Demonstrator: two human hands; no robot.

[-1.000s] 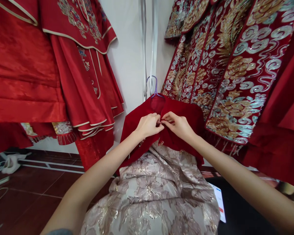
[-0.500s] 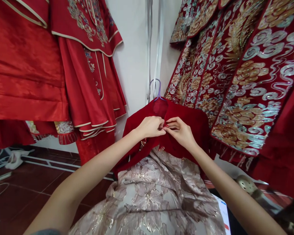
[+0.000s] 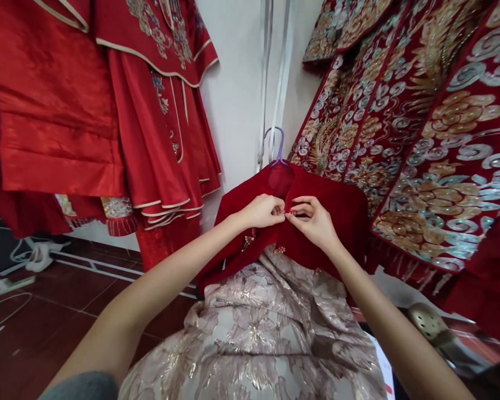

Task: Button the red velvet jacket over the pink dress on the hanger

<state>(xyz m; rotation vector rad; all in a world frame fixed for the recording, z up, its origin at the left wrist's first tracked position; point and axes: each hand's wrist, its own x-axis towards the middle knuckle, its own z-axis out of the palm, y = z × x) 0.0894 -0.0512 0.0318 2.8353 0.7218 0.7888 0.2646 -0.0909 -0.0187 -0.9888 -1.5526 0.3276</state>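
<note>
Nearest is a pale, metallic floral fabric [image 3: 254, 333], crumpled in loose folds, which looks slick, fairly stiff and prone to creasing; it meets the hem of a red jacket [image 3: 337, 203], and whether the two are joined I cannot tell. At the jacket's front opening, the left hand [image 3: 266, 212] is curled nearly closed and the right hand [image 3: 314, 225] is half closed, thumb and fingertips of each pinching the front edges; any fastening between them is too small to make out. The velvety cloth should be soft, light and yielding, best held by its edges, away from the delicate beaded ornament [image 3: 249, 240]. Beyond, a purple hanger [image 3: 280, 150] carries it, between hanging red satin garments [image 3: 166, 133] and an embroidered garment [image 3: 445, 189]; no container is discernible
</note>
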